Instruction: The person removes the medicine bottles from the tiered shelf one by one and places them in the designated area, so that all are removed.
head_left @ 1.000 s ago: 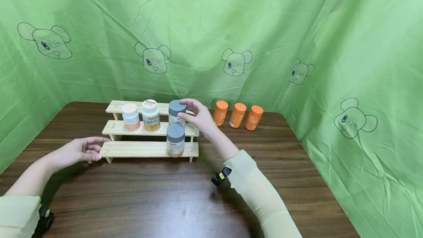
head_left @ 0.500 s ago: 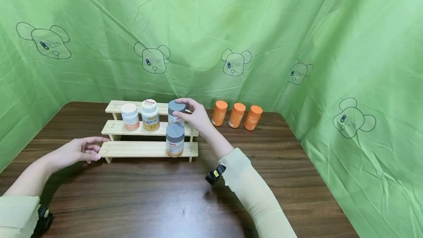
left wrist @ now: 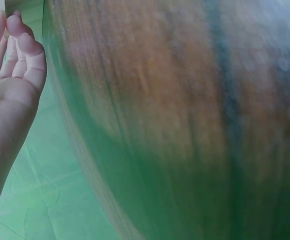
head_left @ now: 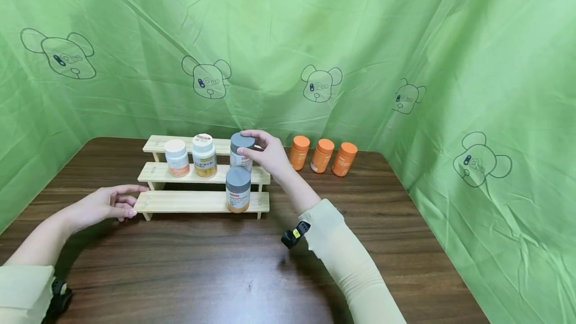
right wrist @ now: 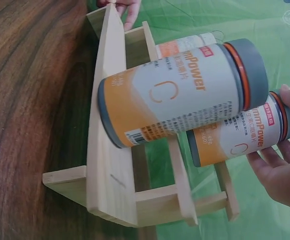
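A three-step wooden display rack (head_left: 180,202) stands on the table. My left hand (head_left: 105,205) pinches the left end of its lowest step between thumb and fingers; the left wrist view shows only part of this hand (left wrist: 14,80). My right hand (head_left: 270,156) grips the grey lid of a supplement bottle (head_left: 240,160) at the right of the middle step. In the right wrist view that bottle (right wrist: 235,137) has an orange and white label, and whether its base touches the step is unclear. A matching bottle (head_left: 238,194) stands upright in front, on the lowest step.
Two white-lidded bottles, one with a pink-orange band (head_left: 177,159) and one with yellow contents (head_left: 204,156), stand on the middle step. Three orange bottles (head_left: 322,156) stand in a row on the table right of the rack. A green curtain (head_left: 270,39) surrounds the table.
My right hand first shifts slightly left, then slightly right and up with the grey-lidded bottle. The left hand keeps its place on the rack; the other bottles stay put.
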The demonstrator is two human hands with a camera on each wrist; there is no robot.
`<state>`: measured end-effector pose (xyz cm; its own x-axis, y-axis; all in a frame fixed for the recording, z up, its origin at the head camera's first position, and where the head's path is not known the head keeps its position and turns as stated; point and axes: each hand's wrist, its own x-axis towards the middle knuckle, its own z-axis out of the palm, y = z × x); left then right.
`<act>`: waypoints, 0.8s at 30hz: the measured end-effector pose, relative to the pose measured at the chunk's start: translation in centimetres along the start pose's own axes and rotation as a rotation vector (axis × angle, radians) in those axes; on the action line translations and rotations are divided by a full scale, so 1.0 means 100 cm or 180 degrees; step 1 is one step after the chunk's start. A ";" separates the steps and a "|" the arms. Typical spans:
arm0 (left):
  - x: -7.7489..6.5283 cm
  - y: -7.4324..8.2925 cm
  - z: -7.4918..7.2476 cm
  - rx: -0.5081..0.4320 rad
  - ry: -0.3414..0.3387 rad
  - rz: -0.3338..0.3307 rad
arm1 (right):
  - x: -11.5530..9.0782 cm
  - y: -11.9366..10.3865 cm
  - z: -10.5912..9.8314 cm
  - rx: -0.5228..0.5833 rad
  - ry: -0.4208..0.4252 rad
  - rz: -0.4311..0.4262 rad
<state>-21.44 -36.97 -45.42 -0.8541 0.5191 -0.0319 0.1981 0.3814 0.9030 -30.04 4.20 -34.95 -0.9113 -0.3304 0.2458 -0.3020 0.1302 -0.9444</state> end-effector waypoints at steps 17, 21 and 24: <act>0.001 0.002 0.000 0.0107 0.0075 -0.0086 | -0.009 -0.011 -0.034 -0.0011 0.0034 -0.0061; 0.000 0.001 0.000 0.0085 0.0084 -0.0118 | -0.013 -0.012 -0.044 -0.0018 0.0030 0.0027; 0.001 0.000 0.000 0.0090 0.0087 -0.0121 | -0.016 -0.012 -0.052 -0.0005 0.0067 0.0031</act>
<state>-21.48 -36.90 -45.41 -0.8741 0.4828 -0.0538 0.1784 0.4221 0.8888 -29.66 9.42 -33.09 -0.9198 -0.3094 0.2411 -0.2934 0.1347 -0.9465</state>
